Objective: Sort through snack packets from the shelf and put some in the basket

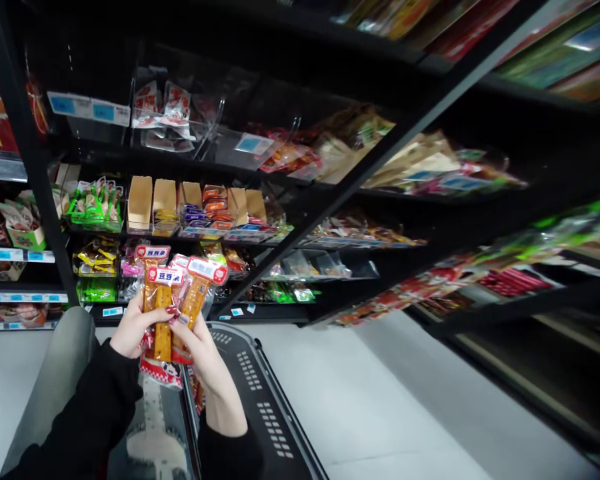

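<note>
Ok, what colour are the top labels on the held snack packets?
Red and white top labels; clearest in the head view.

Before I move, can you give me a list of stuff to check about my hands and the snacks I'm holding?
1. Left hand holding the snack packets: ok.
2. Right hand holding them too: ok.
3. Label fronts turned up where you can see them: ok, on the packets in front.
4. One hand free: not ok, both are busy with the packets.
5. Every packet sealed all around: cannot tell, your fingers and the overlapping packets hide parts.
6. Space inside the black basket by your right arm: cannot tell, your arm hides some of it.
</note>
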Motion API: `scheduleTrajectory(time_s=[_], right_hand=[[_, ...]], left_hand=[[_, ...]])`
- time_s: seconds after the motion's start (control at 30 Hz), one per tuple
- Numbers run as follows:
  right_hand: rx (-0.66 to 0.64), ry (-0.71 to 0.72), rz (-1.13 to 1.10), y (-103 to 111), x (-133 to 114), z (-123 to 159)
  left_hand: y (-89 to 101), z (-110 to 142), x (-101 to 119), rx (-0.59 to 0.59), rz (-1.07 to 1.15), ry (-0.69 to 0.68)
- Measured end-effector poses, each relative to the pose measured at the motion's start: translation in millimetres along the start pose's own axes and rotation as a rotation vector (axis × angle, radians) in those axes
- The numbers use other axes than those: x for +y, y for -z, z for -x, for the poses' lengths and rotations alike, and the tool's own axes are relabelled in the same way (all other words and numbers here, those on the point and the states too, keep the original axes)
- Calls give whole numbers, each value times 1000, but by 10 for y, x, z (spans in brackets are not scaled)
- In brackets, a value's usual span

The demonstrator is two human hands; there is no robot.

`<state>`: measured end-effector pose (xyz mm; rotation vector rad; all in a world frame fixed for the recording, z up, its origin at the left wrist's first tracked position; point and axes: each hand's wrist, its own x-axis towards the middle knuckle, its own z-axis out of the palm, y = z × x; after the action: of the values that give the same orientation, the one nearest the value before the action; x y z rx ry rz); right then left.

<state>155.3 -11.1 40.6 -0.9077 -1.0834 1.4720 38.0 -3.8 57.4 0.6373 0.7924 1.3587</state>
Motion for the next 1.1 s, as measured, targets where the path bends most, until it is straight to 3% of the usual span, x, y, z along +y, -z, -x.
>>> scheduleTrajectory(time_s=[0.17,0.3,0.43,0.57,0.7,0.87,0.93,1.1], right_hand=[[-41,54,95,141,42,-37],[-64,73,400,282,186,-27],[-35,170,597,378,277,1],[-9,154,528,423,248,78],[108,135,399,430,237,189],[237,172,227,445,298,243],[233,146,157,466,302,251],[80,-65,-21,496,228,305]], left_hand=[[31,26,-157,20,67,-6],[144,54,-385,92,142,80],[213,47,-545,60,188,151],[203,40,-591,18,99,82],[196,66,-588,-55,-14,1],[220,88,-580,-5,4,3],[241,86,-563,15,-11,8],[370,63,-422,46,-49,13]])
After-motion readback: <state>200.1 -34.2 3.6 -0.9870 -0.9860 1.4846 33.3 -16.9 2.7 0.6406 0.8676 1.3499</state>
